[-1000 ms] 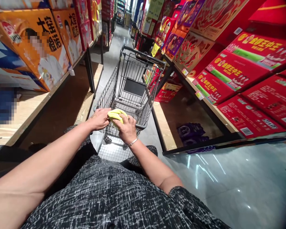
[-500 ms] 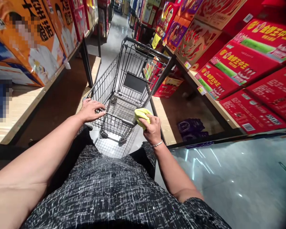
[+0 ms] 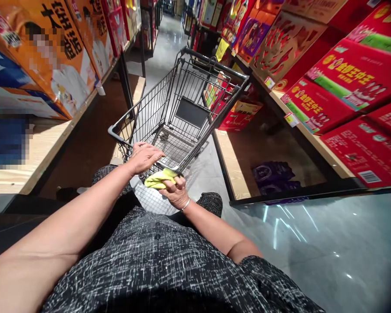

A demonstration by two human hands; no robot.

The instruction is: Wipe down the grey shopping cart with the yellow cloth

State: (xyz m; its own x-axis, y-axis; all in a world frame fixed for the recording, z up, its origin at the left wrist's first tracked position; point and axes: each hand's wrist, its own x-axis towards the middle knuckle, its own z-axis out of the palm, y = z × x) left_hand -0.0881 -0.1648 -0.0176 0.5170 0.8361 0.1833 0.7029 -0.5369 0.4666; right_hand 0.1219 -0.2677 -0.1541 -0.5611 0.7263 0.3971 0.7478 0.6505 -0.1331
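Note:
A dark metal shopping cart [image 3: 189,114] stands before me, its near end towards my body. My left hand [image 3: 146,158] rests over the near rim of the basket, fingers stretched out and pointing right. Just below and to the right, my right hand [image 3: 176,192] is closed on a yellow cloth [image 3: 159,178]. The cloth is bunched up against the near rim, close under my left hand's fingertips. Part of the rim is hidden behind the hands and cloth.
Orange boxes [image 3: 65,56] stand on a wooden shelf [image 3: 52,148] to the left. On the right, red boxes [image 3: 342,80] are stacked on shelving, with purple packages [image 3: 273,174] low down. A tiled floor [image 3: 313,248] extends at right, and an aisle runs ahead.
My right hand has carried the cloth left and closer to my body, from the rim's right corner. My left hand has slid right along the rim. The view has shifted slightly.

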